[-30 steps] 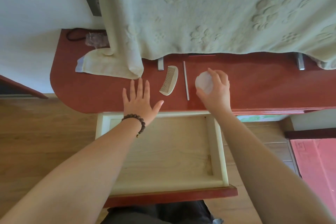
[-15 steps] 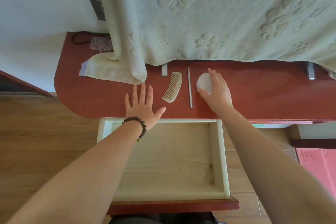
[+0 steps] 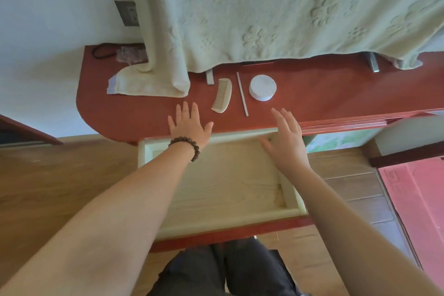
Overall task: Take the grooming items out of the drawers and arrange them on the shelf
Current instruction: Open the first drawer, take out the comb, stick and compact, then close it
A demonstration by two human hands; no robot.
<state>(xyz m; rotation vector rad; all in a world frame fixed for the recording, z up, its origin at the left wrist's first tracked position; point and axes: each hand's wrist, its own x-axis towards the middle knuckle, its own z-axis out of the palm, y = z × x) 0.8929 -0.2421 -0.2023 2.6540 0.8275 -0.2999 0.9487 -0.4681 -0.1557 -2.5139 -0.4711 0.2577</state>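
Note:
On the red shelf (image 3: 324,89) lie a pale wooden comb (image 3: 223,95), a thin grey stick (image 3: 242,94) and a round white jar (image 3: 262,87), side by side. My left hand (image 3: 188,128), with a bead bracelet on the wrist, rests flat on the shelf's front edge, left of the comb. My right hand (image 3: 287,139) hovers with fingers spread over the far right corner of the pulled-out drawer (image 3: 292,197), below the jar and apart from it. Nothing shows inside the drawer where my arms do not cover it.
A large pale towel (image 3: 276,12) hangs over the back of the shelf, its folded end (image 3: 146,81) lying at the left. A black cord and a clear packet (image 3: 127,54) sit at the far left corner. A pink mat (image 3: 418,202) lies on the floor at right.
My right hand let go of the white jar, which now stands on the shelf, and drew back toward the drawer. My left hand stayed flat on the shelf edge.

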